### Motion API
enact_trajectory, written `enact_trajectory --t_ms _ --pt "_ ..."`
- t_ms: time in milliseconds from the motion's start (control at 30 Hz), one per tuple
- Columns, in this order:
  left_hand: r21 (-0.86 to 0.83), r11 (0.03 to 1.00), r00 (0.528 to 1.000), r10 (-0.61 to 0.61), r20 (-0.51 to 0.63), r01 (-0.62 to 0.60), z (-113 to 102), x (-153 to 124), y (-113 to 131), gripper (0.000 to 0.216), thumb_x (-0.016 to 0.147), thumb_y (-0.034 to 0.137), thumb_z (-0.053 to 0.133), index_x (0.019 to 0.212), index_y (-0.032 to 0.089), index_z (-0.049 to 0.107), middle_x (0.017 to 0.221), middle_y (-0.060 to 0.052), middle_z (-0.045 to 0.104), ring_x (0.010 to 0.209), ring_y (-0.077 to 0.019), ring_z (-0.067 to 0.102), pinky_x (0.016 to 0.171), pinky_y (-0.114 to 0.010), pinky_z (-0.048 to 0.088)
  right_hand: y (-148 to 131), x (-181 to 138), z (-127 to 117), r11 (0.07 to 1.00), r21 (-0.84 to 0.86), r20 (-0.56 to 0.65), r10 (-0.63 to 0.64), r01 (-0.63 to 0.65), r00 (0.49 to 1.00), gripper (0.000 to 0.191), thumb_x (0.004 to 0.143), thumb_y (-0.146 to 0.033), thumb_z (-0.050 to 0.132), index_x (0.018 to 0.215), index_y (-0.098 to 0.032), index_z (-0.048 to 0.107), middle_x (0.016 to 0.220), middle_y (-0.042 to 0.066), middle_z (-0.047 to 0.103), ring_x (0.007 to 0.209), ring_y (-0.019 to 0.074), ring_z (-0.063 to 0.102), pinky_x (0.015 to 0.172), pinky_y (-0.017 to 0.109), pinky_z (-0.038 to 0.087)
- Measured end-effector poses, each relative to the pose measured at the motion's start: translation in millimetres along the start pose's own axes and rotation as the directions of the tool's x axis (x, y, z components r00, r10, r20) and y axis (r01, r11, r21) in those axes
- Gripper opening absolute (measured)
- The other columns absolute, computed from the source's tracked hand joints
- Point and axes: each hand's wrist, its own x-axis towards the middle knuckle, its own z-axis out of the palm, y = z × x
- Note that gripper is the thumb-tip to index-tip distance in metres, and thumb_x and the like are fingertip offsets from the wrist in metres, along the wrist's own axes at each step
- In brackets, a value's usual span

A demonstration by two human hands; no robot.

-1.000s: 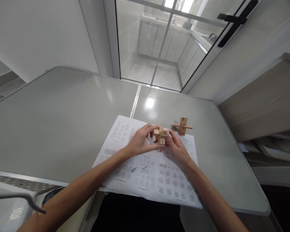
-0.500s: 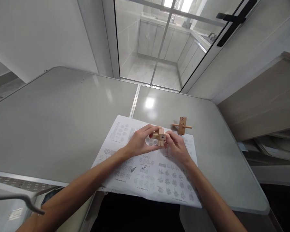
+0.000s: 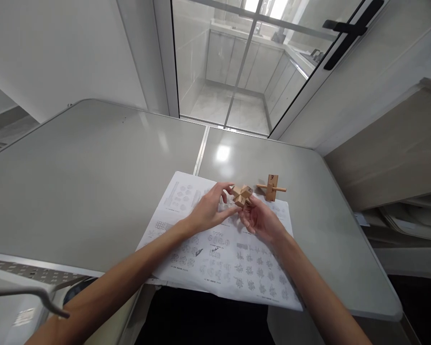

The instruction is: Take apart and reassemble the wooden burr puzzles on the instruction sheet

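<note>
A light wooden burr puzzle (image 3: 241,195) of interlocking blocks is held above the paper, turned at a slant, with a handwritten mark on one block. My left hand (image 3: 211,208) is at its left side, fingertips at the upper edge and thumb at the lower edge. From the right and below, my right hand (image 3: 264,219) grips it, palm turned partly up. Just beyond the right hand stands a second wooden puzzle (image 3: 272,187), an upright board marked 3 with a thin rod crossing it.
Under my hands lies a large white instruction sheet (image 3: 215,273) printed with diagrams. It rests on a grey table (image 3: 93,191) with a metal seam. A glass door (image 3: 233,62) is behind the table, and wooden shelving (image 3: 391,139) stands at the right.
The burr puzzle has been turned from squarely facing me to a slant and raised slightly. My right hand has rolled palm-up beneath it. The left fingers have spread a little.
</note>
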Motion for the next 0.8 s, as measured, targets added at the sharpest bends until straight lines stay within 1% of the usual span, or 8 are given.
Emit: enact_trajectory --t_ms 67,133,267,400,500,633,733,800 --pt "0.000 0.999 0.998 -0.036 -0.047 0.036 1.4 0.0 -1.5 0.058 0.098 0.046 0.071 0.145 0.026 0.043 0.120 -0.007 0.064 0.087 -0.0173 0.063 0.076 -0.033 0.055 -2.9 0.7 -3.5 0.991 0.131 -0.025 0.037 -0.034 0.999 0.032 0.096 -0.050 0.071 0.092 -0.018 0.070 0.080 0.003 0.069 0.050 0.0096 0.054 0.033 0.017 0.044" --pt "0.008 0.998 0.996 -0.063 -0.067 0.064 2.0 0.2 -1.9 0.054 0.100 0.046 0.068 0.143 0.026 0.043 0.120 -0.007 0.063 0.087 -0.0170 0.063 0.076 -0.033 0.055 -5.5 1.2 -6.9 0.969 0.243 -0.046 0.065 -0.052 0.997 0.026 0.097 -0.042 0.071 0.091 -0.017 0.070 0.082 0.003 0.069 0.051 0.0073 0.052 0.032 0.013 0.043" --pt "0.042 0.996 0.997 -0.078 -0.018 0.079 2.0 0.4 -1.0 0.043 0.101 0.045 0.065 0.136 0.025 0.050 0.119 -0.007 0.061 0.088 -0.0178 0.064 0.074 -0.033 0.056 -8.8 1.8 -8.8 0.912 0.406 -0.067 0.100 -0.064 0.993 0.017 0.100 -0.032 0.068 0.090 -0.018 0.067 0.082 0.003 0.068 0.055 0.0074 0.054 0.037 0.012 0.047" --pt "0.044 0.996 0.997 -0.075 0.021 0.074 2.1 0.5 0.5 0.037 0.101 0.042 0.064 0.132 0.024 0.056 0.118 -0.008 0.061 0.084 -0.0173 0.064 0.071 -0.032 0.056 -10.2 1.5 -5.8 0.867 0.497 -0.069 0.093 -0.047 0.993 0.019 0.106 -0.029 0.057 0.090 -0.020 0.064 0.082 0.002 0.065 0.060 0.0087 0.055 0.044 0.015 0.051" --pt "0.016 0.994 0.993 -0.105 0.047 0.104 1.9 0.5 2.1 0.033 0.101 0.039 0.062 0.130 0.023 0.058 0.106 -0.004 0.064 0.074 -0.0144 0.061 0.068 -0.030 0.054 -10.5 1.6 -4.7 0.855 0.517 -0.064 0.086 -0.041 0.994 0.022 0.108 -0.029 0.053 0.090 -0.021 0.064 0.083 0.002 0.064 0.060 0.0087 0.053 0.047 0.015 0.051" --pt "0.012 0.990 0.977 -0.143 0.157 0.143 0.4 -0.4 4.2 0.027 0.103 0.038 0.058 0.124 0.020 0.062 0.075 0.004 0.061 0.062 -0.0130 0.056 0.061 -0.027 0.047 -10.2 2.4 -5.0 0.883 0.469 -0.064 0.067 -0.029 0.996 0.019 0.104 -0.033 0.060 0.089 -0.022 0.064 0.082 0.000 0.061 0.058 0.0090 0.049 0.046 0.016 0.048" --pt "0.062 0.994 0.966 -0.100 0.237 0.088 -0.7 -1.4 5.7 0.022 0.104 0.037 0.056 0.115 0.020 0.066 0.069 0.004 0.060 0.060 -0.0127 0.056 0.060 -0.025 0.044 -9.4 2.2 -4.3 0.906 0.422 -0.063 0.056 -0.024 0.996 0.020 0.099 -0.039 0.069 0.088 -0.022 0.066 0.081 0.000 0.059 0.059 0.0102 0.046 0.045 0.018 0.046" --pt "0.100 0.994 0.964 -0.068 0.257 0.043 -1.0 -1.8 6.3 0.020 0.104 0.036 0.057 0.109 0.020 0.068 0.069 0.004 0.062 0.060 -0.0123 0.056 0.061 -0.025 0.044 -8.6 1.4 -3.2 0.924 0.382 -0.055 0.060 -0.035 0.997 0.020 0.097 -0.039 0.073 0.089 -0.021 0.068 0.082 0.000 0.058 0.060 0.0107 0.046 0.046 0.019 0.046"
